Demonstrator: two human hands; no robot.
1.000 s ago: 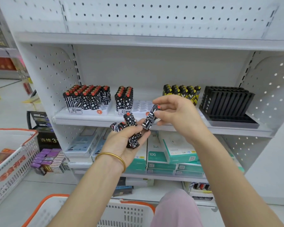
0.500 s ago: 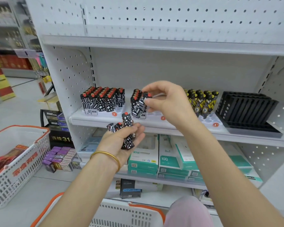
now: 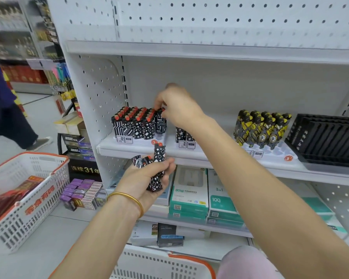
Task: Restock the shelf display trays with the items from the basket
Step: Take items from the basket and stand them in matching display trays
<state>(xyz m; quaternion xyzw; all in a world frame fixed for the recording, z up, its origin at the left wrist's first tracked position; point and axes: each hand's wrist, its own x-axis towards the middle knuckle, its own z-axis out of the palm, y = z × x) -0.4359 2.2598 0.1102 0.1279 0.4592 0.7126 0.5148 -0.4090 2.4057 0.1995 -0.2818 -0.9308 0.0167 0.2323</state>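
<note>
right hand (image 3: pixel 177 105): fingers pinch one lighter (image 3: pixel 161 122) by its top at the left tray's (image 3: pixel 141 141) right end, prob so it drops straight in
left hand (image 3: pixel 147 178): fingers curled round spare lighters (image 3: pixel 158 168) just under the shelf (image 3: pixel 117 151), handy for refills
basket (image 3: pixel 149 262): low, in front
</note>
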